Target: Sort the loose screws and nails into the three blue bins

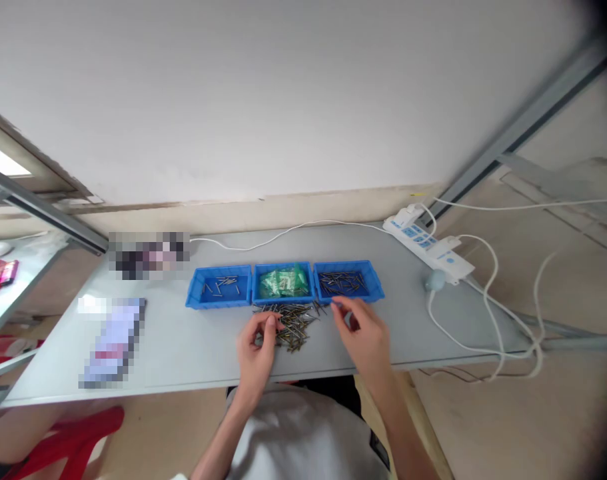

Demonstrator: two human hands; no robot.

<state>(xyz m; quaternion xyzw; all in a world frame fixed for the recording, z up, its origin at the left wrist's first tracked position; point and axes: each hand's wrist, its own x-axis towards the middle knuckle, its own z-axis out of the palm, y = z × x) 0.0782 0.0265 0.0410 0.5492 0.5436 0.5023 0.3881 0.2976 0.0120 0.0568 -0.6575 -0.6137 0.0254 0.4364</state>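
Observation:
Three blue bins stand in a row on the grey table [193, 347]. The left bin [219, 287] holds a few screws, the middle bin [283, 283] holds green plastic pieces, and the right bin [348, 280] holds several dark screws. A loose pile of screws [293, 323] lies in front of the bins. My left hand [257, 347] rests at the pile's left edge, fingers pinched on a screw. My right hand [360, 330] hovers just in front of the right bin, its fingers curled and pinched on something too small to make out.
A white power strip [428, 243] with white cables [488, 293] lies at the table's right end. Blurred items sit at the left [114, 340] and back left [148, 253]. A red stool [78, 433] stands below the table's left front edge.

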